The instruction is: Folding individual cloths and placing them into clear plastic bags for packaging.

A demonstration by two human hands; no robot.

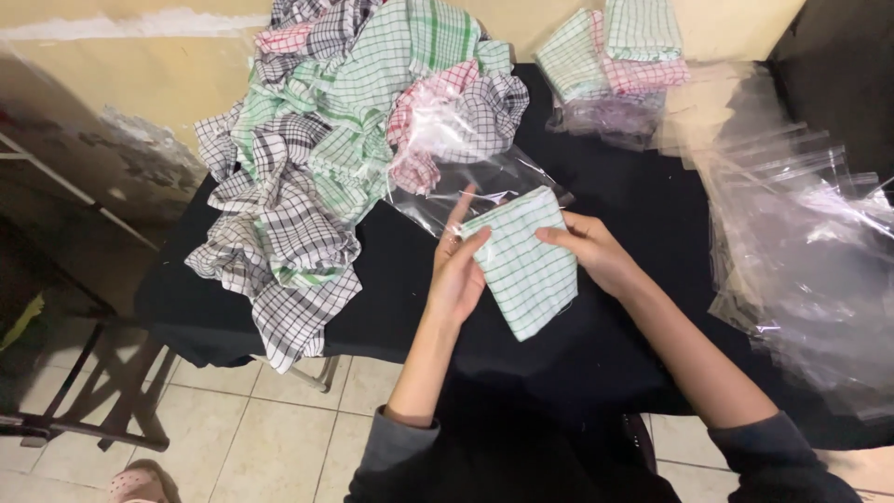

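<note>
Your left hand (456, 270) and right hand (591, 250) are clamped on the folded green-checked white cloth (521, 265), held above the black counter (643, 205). It's light, soft and floppy; grip the folded edges.

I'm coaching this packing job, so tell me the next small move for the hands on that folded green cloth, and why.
Probably slide the folded cloth forward into the clear bag. The left hand and right hand grip its two sides, its top edge sits at the bag lying on the black table, and most of the cloth is outside. Whether the bag mouth is open cannot be told.
</note>
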